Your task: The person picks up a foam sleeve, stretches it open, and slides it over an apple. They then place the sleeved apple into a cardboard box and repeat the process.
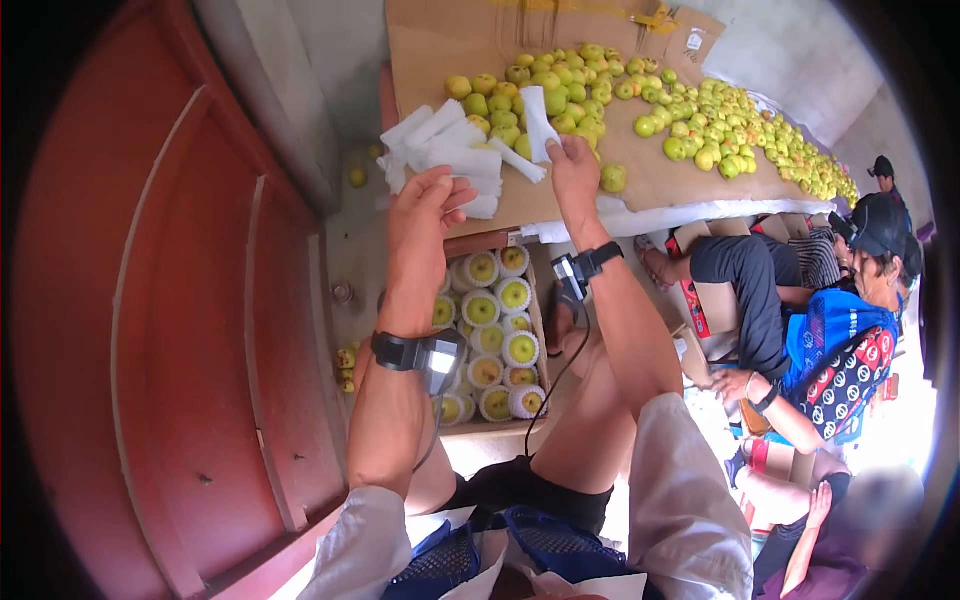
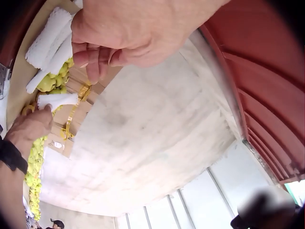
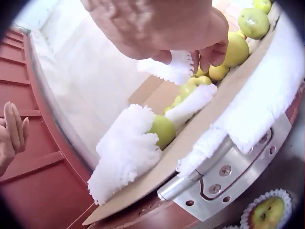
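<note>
In the head view my right hand [image 1: 575,185] pinches a flat white foam net sleeve [image 1: 538,125] upright over the apples. The right wrist view has the sleeve's scalloped edge [image 3: 176,69] below my right hand [image 3: 167,28]. My left hand [image 1: 425,210] is raised beside it, fingers loosely bent, with nothing seen in them; the left wrist view also shows my left hand [image 2: 133,38] bare. Just beyond it lies a pile of foam net sleeves [image 1: 455,155]. A single sleeve [image 1: 518,160] lies between the pile and my right hand. Loose yellow-green apples [image 1: 570,85] are heaped behind.
Below the table edge stands a box of apples in foam nets [image 1: 485,310]. The cardboard-covered tabletop [image 1: 640,175] has a metal hinge [image 3: 224,179] at its edge. A red door [image 1: 200,330] is at left. A person in a cap [image 1: 850,320] sits at right, others nearby.
</note>
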Tool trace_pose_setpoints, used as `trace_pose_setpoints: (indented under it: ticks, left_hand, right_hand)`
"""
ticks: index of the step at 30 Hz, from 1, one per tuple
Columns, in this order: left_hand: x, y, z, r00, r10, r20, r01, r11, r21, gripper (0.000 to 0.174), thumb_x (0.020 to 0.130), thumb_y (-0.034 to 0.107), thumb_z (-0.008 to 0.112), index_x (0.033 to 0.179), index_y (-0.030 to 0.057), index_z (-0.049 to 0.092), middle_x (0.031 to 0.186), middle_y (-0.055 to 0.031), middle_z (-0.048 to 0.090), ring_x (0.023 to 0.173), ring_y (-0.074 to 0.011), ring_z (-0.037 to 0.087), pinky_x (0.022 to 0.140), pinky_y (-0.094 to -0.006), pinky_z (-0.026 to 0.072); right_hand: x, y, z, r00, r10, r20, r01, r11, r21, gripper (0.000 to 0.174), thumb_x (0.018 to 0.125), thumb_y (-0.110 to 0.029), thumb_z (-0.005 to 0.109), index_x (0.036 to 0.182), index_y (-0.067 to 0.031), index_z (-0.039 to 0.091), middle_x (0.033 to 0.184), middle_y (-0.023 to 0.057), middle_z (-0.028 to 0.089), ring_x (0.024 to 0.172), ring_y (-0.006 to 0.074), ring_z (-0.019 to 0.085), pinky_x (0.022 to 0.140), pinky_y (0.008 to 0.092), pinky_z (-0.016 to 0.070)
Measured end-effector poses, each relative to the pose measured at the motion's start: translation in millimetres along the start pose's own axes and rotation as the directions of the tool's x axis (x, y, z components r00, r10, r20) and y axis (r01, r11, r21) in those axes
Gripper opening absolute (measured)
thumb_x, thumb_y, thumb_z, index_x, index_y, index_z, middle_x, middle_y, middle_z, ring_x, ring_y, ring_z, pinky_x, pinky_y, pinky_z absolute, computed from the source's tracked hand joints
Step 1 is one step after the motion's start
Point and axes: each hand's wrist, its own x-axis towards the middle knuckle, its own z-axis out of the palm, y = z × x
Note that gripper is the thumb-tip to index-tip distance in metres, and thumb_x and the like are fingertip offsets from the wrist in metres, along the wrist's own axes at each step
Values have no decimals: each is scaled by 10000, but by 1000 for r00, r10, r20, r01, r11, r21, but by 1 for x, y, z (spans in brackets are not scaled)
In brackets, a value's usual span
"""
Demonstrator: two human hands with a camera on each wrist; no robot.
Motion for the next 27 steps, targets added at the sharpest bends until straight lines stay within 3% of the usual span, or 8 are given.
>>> trace_pose_setpoints:
  ticks: [2, 5, 9, 12, 18, 21, 24, 27]
  left_hand:
    - [3, -1, 4, 1000, 20, 22, -22, 997, 78, 328, 1003, 198, 619, 1268, 6, 597, 1191, -121, 671, 1095, -204, 661, 840, -307, 487]
    - [3, -1, 13, 997, 63, 53, -69, 990, 123, 375, 985, 224, 650, 1284, 5, 599, 1202, -108, 674, 1105, -190, 649, 868, -310, 474]
    - [5, -1, 20, 993, 82, 88, -90, 991, 95, 395, 961, 216, 678, 1284, 1, 602, 1172, -82, 687, 1089, -167, 632, 897, -307, 469]
    - [4, -8, 16, 987, 101, 124, -121, 980, 160, 387, 944, 190, 693, 1267, -6, 609, 1147, -75, 693, 1037, -153, 637, 904, -313, 483]
    - [-1, -19, 26, 984, 140, 110, -169, 929, 330, 270, 949, 113, 669, 1185, -17, 642, 1065, -77, 713, 942, -142, 666, 851, -293, 526]
    - [-13, -15, 35, 989, 84, 120, -121, 931, 343, 229, 961, 97, 650, 1164, -9, 651, 1052, -74, 716, 937, -143, 674, 852, -290, 538]
    - [-13, -12, 34, 992, 16, 125, -41, 979, 201, 243, 969, 110, 643, 1187, 2, 640, 1064, -71, 711, 943, -151, 683, 847, -305, 554]
    - [-21, 0, 38, 982, -75, 175, 57, 993, 106, 265, 976, 127, 640, 1213, 12, 625, 1075, -66, 704, 956, -157, 689, 845, -322, 568]
  right_hand:
    - [-20, -41, -2, 995, 15, 99, -30, 987, 158, 245, 937, -200, 683, 1047, 19, 685, 960, 83, 724, 874, 167, 670, 798, 304, 511]
    - [-48, -75, -7, 957, 31, 288, -76, 986, 148, 232, 945, -168, 680, 1050, 39, 683, 969, 62, 708, 884, 131, 641, 804, 277, 500]
    - [-88, -109, -24, 902, 52, 428, -132, 979, 159, 263, 948, -172, 684, 1085, 52, 678, 970, 80, 708, 921, 124, 633, 824, 272, 493]
    - [-106, -107, -30, 867, 121, 483, -243, 950, 198, 284, 957, -180, 683, 1113, 56, 664, 981, 80, 710, 931, 127, 636, 839, 275, 497]
    - [-116, -113, -37, 893, 32, 449, -177, 942, 284, 288, 969, -155, 674, 1162, 54, 631, 1025, 72, 692, 973, 124, 628, 857, 299, 511]
    - [-108, -106, -45, 896, 75, 437, -221, 930, 295, 274, 969, -172, 666, 1138, 42, 641, 1019, 61, 685, 953, 119, 623, 829, 297, 507]
    - [-106, -114, -55, 859, 161, 486, -396, 811, 431, 277, 960, -203, 667, 1132, 13, 655, 991, 35, 681, 893, 101, 611, 775, 271, 483]
    - [-103, -116, -64, 790, 277, 547, -556, 701, 447, 217, 957, -227, 680, 1092, -56, 679, 998, 2, 669, 878, 91, 613, 784, 252, 468]
